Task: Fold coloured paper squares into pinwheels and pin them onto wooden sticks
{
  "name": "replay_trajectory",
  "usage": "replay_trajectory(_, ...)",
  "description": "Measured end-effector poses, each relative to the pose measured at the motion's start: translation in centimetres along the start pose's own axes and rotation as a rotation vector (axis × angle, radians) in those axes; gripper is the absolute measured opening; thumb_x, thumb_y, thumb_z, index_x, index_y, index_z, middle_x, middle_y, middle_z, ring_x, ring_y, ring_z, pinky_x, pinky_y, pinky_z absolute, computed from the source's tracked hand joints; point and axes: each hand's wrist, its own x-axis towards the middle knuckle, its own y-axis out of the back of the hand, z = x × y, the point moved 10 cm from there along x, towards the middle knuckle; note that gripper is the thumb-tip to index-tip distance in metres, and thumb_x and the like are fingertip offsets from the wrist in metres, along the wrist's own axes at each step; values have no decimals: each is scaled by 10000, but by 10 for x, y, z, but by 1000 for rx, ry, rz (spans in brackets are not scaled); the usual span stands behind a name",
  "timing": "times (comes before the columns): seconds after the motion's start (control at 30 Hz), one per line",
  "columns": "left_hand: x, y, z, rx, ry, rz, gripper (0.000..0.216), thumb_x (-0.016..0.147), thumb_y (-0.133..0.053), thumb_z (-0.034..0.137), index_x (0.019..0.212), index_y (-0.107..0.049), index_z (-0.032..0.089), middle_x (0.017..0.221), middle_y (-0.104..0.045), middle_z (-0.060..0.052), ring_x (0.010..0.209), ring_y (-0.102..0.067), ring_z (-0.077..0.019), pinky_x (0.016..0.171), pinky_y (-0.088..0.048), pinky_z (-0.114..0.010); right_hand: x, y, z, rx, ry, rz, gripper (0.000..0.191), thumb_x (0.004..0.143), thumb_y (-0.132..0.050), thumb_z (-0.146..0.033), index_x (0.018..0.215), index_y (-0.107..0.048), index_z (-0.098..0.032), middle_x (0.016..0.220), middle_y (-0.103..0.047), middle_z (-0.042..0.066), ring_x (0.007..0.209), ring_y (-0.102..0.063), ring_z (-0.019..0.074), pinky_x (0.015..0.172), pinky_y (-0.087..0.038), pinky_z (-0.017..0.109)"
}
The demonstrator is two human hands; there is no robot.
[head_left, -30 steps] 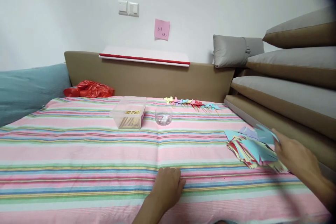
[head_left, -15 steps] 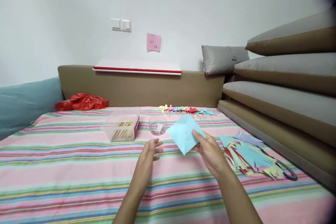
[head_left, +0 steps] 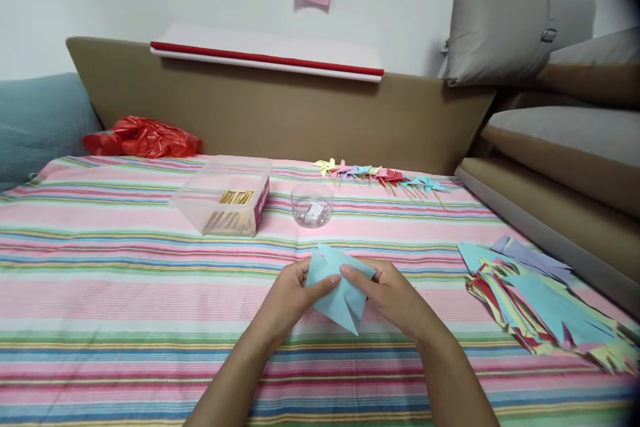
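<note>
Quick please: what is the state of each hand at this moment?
Left hand: closed on the blue paper.
Right hand: closed on the same blue paper.

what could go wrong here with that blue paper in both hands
The light blue paper is pinched by the left hand and right hand above the bedsheet; a hard pull might tear its cut flaps. With nothing firm under it, folds may come out uneven. A wide right elbow could scatter the cut paper pile.
</note>
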Motion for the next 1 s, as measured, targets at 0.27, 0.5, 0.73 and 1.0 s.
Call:
replay_trajectory(0.27, -17, 4, 7, -10, 42, 43, 343, 853, -744, 476, 968, -746, 152, 872, -743, -62, 798, -641, -215, 751, -502, -314, -2, 12, 7, 54, 33, 149, 519, 802, -802, -507, 1212, -663, -222, 900, -700, 22, 836, -634, 209, 732, -486, 322)
replay_trajectory(0.5, -34, 11, 16, -22, 49, 102, 316, 883, -721, 471, 865, -732, 156, 761, -694, -32, 721, -592, -168, 723, -501, -285, -18, 15, -15, -15, 165, 337, 634, 871, -743, -496, 1451, -512, -389, 1261, -696, 42, 1094, -659, 248, 872, -537, 382)
replay_trajectory(0.73, -35, 33, 16, -205, 13, 276, 242, 876, -753, 413, 881, -734, 172, 778, -702, -12, 709, -598, -131, 693, -517, -231, -31, -20, -33, -634, 423, 189, 556, 860, -775, -334, 1357, -598, -508, 1694, -205, -56, 1517, -319, 327, 1174, -390, 554)
replay_trajectory(1.0, -31, 31, 17, -194, 11, 261, 249, 876, -757, 404, 921, -723, 161, 793, -686, -14, 728, -589, -131, 694, -523, -230, -35, -31, -49, -717, 631, 253, 147, 928, -699, -258, 920, -814, -349, 1566, -459, 35, 1396, -485, 330, 1074, -473, 541)
